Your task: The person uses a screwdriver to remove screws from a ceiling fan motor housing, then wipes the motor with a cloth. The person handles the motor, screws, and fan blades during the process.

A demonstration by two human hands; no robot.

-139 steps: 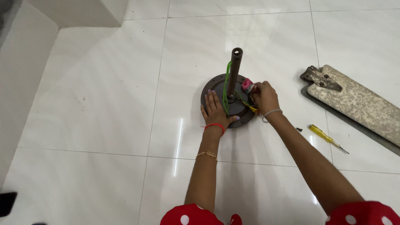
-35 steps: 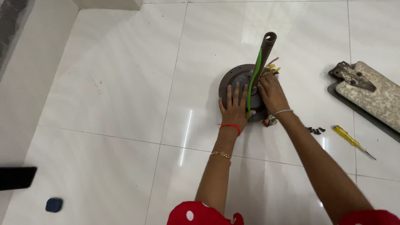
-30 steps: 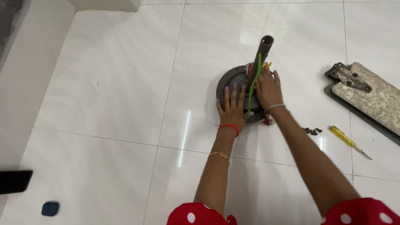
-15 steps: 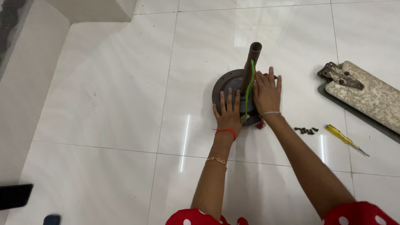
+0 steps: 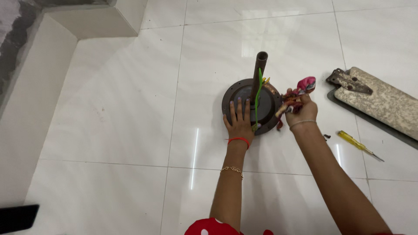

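Observation:
A dark round metal disc (image 5: 237, 92) lies on the white floor with a brown upright rod (image 5: 259, 72) rising from its middle. A green wire (image 5: 258, 102) and a yellow one run down the rod. My left hand (image 5: 239, 119) lies flat on the disc's near left part, fingers spread. My right hand (image 5: 301, 109) is just right of the disc, closed around a pink and red rag (image 5: 300, 90) that sticks up above the fingers.
A yellow-handled screwdriver (image 5: 358, 144) lies on the floor to the right, with small dark screws (image 5: 326, 136) near it. A speckled fan blade with a metal bracket (image 5: 379, 102) lies at the far right. A wall base runs along the left.
My right hand has left the rod and moved off the disc to the right, lifting the pink and red rag. My left hand stays flat on the disc.

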